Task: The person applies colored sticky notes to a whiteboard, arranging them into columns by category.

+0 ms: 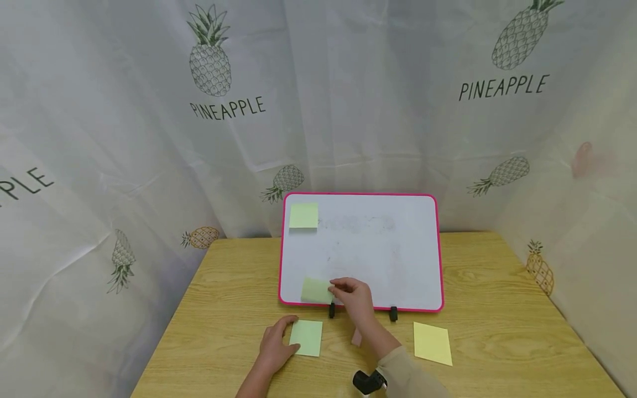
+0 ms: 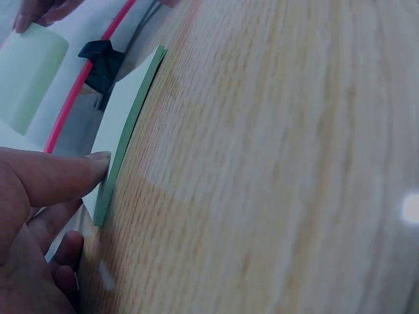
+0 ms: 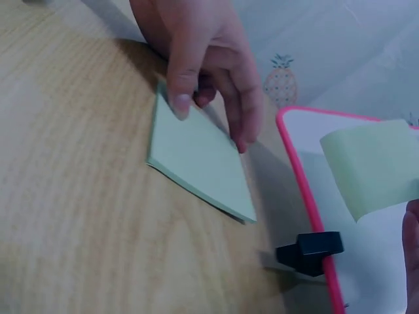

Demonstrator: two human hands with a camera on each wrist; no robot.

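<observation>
My right hand (image 1: 354, 298) pinches one light green sticky note (image 1: 314, 290) by its right edge, in front of the lower left of a whiteboard (image 1: 368, 254) with a pink frame. In the right wrist view that held note (image 3: 373, 167) bends in a curve. My left hand (image 1: 277, 345) grips a green sticky note pad (image 1: 306, 338) on the table by its left side. The left wrist view shows the thumb on top of the pad (image 2: 127, 124). Another light green note (image 1: 303, 215) is stuck at the board's upper left.
A yellow sticky note pad (image 1: 432, 342) lies on the wooden table (image 1: 224, 287) at the right. Black stand feet (image 1: 393, 314) hold the board's lower edge. A small pink piece (image 1: 356, 337) shows partly behind the right forearm. A pineapple-print curtain (image 1: 358, 110) hangs behind.
</observation>
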